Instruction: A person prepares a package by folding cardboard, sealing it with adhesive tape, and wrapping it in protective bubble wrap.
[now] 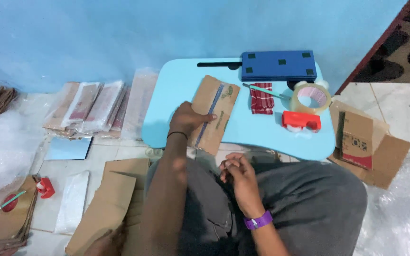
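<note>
A flat brown cardboard sleeve with a blue stripe lies on a light blue lap table. My left hand presses on the sleeve's left edge, fingers curled over it. My right hand, with a purple wristband, hovers over my lap below the table's front edge; its fingers are pinched together and I cannot tell if anything small is in them. A red striped packet with a teal pen across it lies to the right of the sleeve.
A tape roll in a red dispenser and a dark blue board sit on the table's right and back. Wrapped packets lie on the floor at left, flat cardboard at lower left, an open carton at right, bubble wrap beside it.
</note>
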